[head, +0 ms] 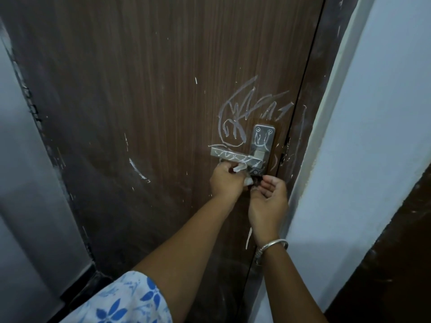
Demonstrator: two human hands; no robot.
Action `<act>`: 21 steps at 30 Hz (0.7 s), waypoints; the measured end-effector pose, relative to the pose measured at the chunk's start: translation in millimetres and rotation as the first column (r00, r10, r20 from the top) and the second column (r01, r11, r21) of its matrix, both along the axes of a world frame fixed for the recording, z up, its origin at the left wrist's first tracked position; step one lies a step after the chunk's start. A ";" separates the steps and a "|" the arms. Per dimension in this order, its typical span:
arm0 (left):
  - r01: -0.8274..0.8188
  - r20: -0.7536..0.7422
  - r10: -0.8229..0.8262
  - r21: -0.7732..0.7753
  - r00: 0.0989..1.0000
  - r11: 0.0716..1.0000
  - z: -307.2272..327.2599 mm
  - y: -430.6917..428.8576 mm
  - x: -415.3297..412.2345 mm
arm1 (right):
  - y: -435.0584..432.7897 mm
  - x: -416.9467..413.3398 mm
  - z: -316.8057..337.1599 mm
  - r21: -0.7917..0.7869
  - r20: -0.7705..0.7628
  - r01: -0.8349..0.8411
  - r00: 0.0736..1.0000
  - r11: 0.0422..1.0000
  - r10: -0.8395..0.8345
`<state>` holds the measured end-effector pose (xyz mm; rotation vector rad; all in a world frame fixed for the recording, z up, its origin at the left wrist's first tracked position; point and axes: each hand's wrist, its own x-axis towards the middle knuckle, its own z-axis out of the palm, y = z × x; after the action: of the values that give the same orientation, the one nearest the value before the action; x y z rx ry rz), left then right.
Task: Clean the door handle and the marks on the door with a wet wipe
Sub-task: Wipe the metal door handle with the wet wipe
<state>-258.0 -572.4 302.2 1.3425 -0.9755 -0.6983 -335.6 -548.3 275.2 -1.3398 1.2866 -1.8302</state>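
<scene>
handle step: your left hand (227, 180) grips the wet wipe (240, 168) just under the scribbled door handle (235, 157); right hand (268, 192) curls beside it, grip unclear. next, rub along it, then the marks (242, 108).

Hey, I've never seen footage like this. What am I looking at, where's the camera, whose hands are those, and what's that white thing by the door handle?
There is no machine here. One camera worn on a person's head looks forward and down, so both arms reach in from the bottom of the picture. In front is a brown door with pale scribbled marks above a metal door handle, which is scribbled on too. The left hand, just under the lever, grips a crumpled white wipe. The right hand, with a bangle on its wrist, is beside it, below the handle, with its fingers curled. That spot is too dark to tell whether it holds anything. A pale wall stands at the right.
</scene>
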 end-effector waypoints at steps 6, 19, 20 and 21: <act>0.138 -0.095 -0.141 -0.040 0.985 0.990 -0.9 4.7 0.0 | 1.9 -0.1 -0.2 0.015 0.016 -0.013 1.000 1.000 0.013; 0.410 -0.039 -0.419 -0.149 0.907 0.900 -7.4 1.1 27.3 | 4.5 -9.8 1.1 0.004 -0.017 -0.063 0.998 0.998 0.063; 0.436 -0.050 -0.444 -0.126 0.895 0.891 -6.1 1.3 29.4 | 4.9 -8.9 0.6 0.007 -0.017 -0.068 0.998 0.998 0.068; 0.465 -0.079 -0.472 -0.098 0.878 0.880 -3.9 1.9 31.9 | 5.5 -8.5 0.2 0.014 -0.017 -0.073 0.997 0.997 0.074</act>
<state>-226.1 -570.5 298.3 0.9950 -1.2490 -1.0741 -344.1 -542.8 275.4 -1.3806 1.2392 -1.7613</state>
